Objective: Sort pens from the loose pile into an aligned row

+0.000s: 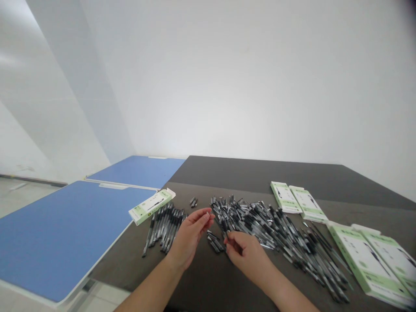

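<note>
My left hand hovers over the dark table, fingers curled and pinched near the left end of a big heap of black pens. My right hand is curled with its fingertips at a few loose pen caps or short parts. What either hand pinches is too small to name. A smaller row of assembled pens lies left of my left hand.
An open white-and-green box lies by the small pen row. Two such boxes sit at the back right, two larger ones at the near right. Blue tables adjoin on the left. A white wall stands behind.
</note>
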Available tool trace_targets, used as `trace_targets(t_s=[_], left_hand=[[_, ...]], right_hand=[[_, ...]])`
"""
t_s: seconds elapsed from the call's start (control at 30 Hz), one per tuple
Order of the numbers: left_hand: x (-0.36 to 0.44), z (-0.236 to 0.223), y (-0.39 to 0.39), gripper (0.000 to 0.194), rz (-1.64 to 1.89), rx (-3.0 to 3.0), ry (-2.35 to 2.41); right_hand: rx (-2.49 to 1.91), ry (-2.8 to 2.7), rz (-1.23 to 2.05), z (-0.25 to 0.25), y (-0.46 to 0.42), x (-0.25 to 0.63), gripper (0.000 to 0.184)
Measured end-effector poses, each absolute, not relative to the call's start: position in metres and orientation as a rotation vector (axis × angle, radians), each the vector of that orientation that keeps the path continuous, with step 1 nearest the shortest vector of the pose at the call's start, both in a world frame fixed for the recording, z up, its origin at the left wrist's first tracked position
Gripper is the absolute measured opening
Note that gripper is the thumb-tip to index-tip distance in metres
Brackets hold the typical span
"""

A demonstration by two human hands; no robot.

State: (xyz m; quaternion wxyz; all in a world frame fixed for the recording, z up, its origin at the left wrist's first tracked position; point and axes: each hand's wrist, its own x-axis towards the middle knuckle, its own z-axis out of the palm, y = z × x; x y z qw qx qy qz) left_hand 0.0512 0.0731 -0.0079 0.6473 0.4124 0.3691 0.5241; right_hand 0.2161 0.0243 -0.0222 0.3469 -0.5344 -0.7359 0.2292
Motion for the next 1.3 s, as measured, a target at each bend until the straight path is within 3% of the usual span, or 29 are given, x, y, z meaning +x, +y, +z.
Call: trace_targets(t_s=[0.37,0.87,1.0,1.17,1.3], left_hand=[[0.056,-0.024,0.079,0.013,1.226,0.580,0.618],[0.052,-0.030,0.077,0.014,1.184,1.019,0.873],[0.051,-0.030,0.077,0.013,1.214,0.999,0.812],[0.053,-0.029,0.075,0.017,1.209,0.923,0.723],[0.054,-0.029,0.072,0.018,1.198,0.969,0.749]], right_hand=[[-1.435,-2.092,0.408,-0.032,0.026,0.212,0.017],[-1.535,-2.124,0.346,-0.027,0.028,0.219,0.021],[-1.339,-1.918,0.562,-0.030,0.028,0.222,0.026],[-1.119,-1.348,1.343,-0.029,0.027,0.216,0.040],[-1.135,-1.211,1.351,-0.024,0.026,0.213,0.048]])
